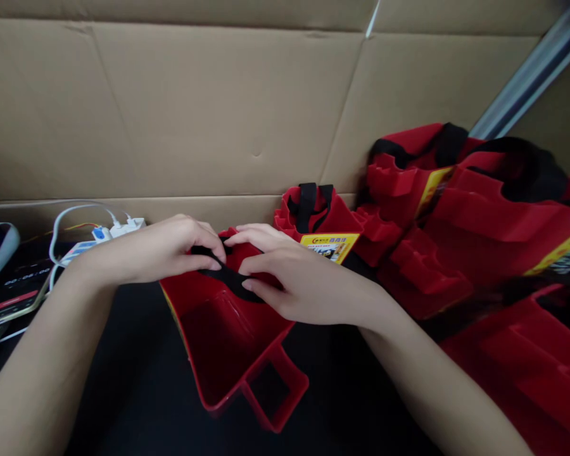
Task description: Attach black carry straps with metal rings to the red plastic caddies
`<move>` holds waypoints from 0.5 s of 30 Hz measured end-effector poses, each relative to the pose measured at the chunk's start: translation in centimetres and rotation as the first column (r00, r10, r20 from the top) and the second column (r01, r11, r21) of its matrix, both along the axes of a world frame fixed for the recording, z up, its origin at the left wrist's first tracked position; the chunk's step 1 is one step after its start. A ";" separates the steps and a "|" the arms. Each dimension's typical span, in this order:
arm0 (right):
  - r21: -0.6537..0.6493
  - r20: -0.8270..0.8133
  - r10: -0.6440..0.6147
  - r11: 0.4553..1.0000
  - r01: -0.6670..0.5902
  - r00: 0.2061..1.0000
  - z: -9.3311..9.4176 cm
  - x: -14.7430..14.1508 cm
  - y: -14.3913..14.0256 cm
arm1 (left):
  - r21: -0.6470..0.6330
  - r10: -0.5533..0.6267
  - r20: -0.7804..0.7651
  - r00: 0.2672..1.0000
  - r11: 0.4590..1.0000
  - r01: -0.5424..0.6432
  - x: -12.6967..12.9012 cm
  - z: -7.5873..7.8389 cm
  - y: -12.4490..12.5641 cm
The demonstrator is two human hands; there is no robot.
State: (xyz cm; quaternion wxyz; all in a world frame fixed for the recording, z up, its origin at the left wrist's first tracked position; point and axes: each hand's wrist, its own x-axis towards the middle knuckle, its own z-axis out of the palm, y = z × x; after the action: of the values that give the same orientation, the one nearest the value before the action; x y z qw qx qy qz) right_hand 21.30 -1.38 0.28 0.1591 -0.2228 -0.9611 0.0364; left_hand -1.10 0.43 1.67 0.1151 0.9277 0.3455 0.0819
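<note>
A red plastic box (261,345) with an open top and a square loop on its near right side stands on the dark surface in front of me. Across its far part runs a black strap (235,278). My left hand (183,247) pinches the strap's left part between thumb and fingers. From the right, my right hand (282,269) grips the same strap, thumb and fingers closed on it. The box's far rim is mostly hidden behind both hands.
Several more red boxes with black straps (460,190) crowd the right side, some with yellow labels (330,244). A cardboard wall (228,114) closes off the back. At left lie a white power strip (126,226) with cables and a phone (16,288).
</note>
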 end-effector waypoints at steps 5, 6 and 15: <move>-0.144 -0.167 0.000 0.989 -0.024 0.986 0.1 0.2 1.0 | -0.079 0.028 -0.031 0.999 0.996 -0.031 -0.3 -0.4 0.4; -0.203 -0.270 -0.043 0.979 -0.013 0.962 -0.2 0.2 1.8 | -0.057 0.039 -0.017 0.999 0.998 -0.040 -0.3 -0.4 0.5; -0.246 -0.265 -0.100 0.969 0.033 0.959 -3.0 0.6 7.4 | 0.012 0.032 0.037 0.999 0.999 -0.032 0.1 -0.5 0.6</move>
State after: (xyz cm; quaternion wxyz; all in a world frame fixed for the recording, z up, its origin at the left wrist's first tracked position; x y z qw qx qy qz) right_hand 21.93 6.05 -2.73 0.2645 -0.2656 -0.9101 0.1768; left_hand -1.01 0.99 1.20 0.1145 0.9211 0.3575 0.1029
